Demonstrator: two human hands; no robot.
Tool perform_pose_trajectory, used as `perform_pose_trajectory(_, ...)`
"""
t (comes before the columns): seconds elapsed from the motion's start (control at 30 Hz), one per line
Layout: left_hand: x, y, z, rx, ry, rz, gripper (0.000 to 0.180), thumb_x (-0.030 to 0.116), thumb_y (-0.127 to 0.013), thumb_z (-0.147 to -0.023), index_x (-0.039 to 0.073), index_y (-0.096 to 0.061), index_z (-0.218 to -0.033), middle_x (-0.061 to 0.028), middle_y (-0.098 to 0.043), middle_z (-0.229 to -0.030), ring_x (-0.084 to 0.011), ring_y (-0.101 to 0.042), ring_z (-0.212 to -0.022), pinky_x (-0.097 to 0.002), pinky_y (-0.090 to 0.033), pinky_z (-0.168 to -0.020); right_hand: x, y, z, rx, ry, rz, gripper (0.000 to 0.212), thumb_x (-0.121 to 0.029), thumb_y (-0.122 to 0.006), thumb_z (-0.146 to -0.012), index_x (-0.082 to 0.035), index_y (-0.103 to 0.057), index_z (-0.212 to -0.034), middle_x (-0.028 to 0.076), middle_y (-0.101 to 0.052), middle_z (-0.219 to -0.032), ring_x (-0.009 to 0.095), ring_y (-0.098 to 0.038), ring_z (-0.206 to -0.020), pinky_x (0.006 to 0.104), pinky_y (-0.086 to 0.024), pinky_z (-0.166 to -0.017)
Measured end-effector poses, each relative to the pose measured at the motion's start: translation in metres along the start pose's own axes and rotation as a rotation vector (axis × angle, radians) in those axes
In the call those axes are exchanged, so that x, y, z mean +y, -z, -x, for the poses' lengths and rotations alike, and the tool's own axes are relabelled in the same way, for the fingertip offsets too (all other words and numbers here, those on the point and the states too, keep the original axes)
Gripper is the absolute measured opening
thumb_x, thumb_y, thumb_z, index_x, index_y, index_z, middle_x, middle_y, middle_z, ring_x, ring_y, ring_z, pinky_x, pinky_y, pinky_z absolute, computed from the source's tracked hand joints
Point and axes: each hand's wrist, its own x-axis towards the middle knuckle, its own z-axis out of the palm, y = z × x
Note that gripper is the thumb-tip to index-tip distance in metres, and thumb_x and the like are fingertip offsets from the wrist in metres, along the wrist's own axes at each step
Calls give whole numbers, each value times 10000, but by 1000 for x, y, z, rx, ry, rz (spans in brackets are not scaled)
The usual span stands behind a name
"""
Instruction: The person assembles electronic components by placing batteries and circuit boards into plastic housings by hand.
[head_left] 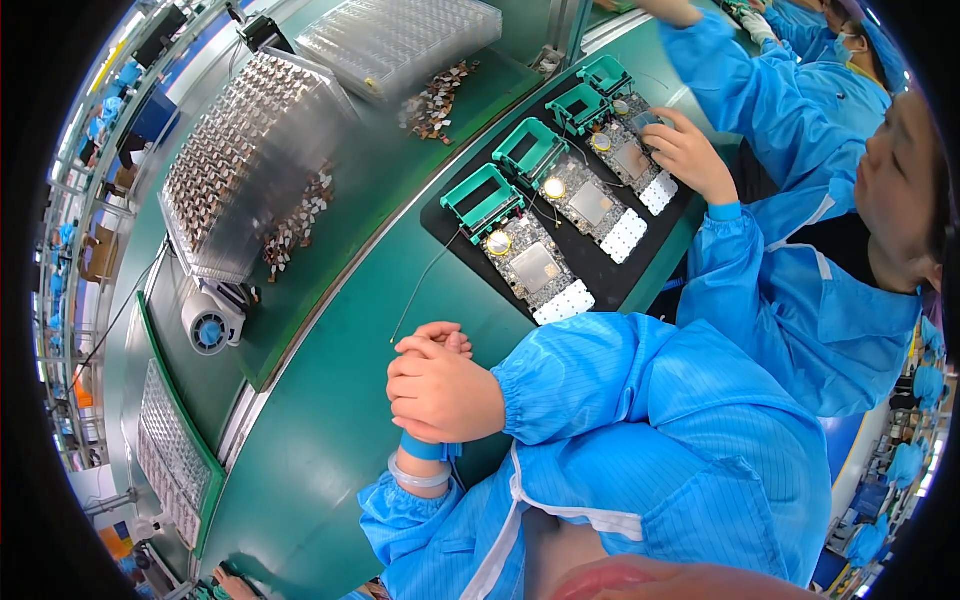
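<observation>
A: How are the hands held?

B: The right hand [448, 392] is folded over the left hand [440, 331], its fingers wrapped close together. The left hand is mostly covered, so whether it is curled or flat cannot be told. A blue strap [426, 447] is worn on the left wrist.

A: And the nearest circuit board [530, 268]?

B: It is seen ahead and to the right of the hands, well within reach but not touched. It is laid on a black mat [605, 280], with a green holder [490, 215] at its far end. Two more boards are set in a row beyond it; at the farthest, a co-worker's hand [692, 158] is placed.

A: What lies on the other side?

B: Far ahead and to the left, across the green surface [330, 430], a clear tray [240, 150] is filled with small coppery pieces, and loose pieces [300, 215] are heaped beside it.

A: Which step is in hand, then?

B: A pause, it may be judged, since nothing is being worked on by either hand. For any next move at the boards, the clasp would first need to be undone.
</observation>
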Motion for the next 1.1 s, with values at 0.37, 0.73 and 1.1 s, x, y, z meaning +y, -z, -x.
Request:
perform_pose_trajectory(0.37, 3, 0, -4, 27, -17, -25, 225, 234, -465, -945, 82, -472, -1111, -46, -520, -930, -114, -530, -779, -226, -460, -687, 10, -40, 24, -227, -72, 74, 137, -183, -573, -638, -47, -565, -654, 109, -521, -750, 277, -474, -758, 444, -372, -843)
perform_pose_trajectory(0.73, 25, -5, 0, -108, 208, -570, 530, 484, -335, -935, 116, -372, -1315, -48, -439, -1330, -154, -467, -1121, -314, -392, -936, -2, -74, 28, -219, -314, 838, 111, -148, -583, -622, -44, -558, -649, 109, -514, -731, 280, -468, -725, 423, -386, -826)
perform_pose_trajectory(1.1, 13, -5, -5, 24, 4, -178, 292, 256, -496, -927, 96, -427, -1161, -59, -495, -1004, -120, -507, -855, -233, -437, -743, 0, 7, -5, 13, 93, -151, 129, -138, -571, -627, -18, -550, -669, 128, -525, -721, 292, -467, -712, 409, -389, -807)
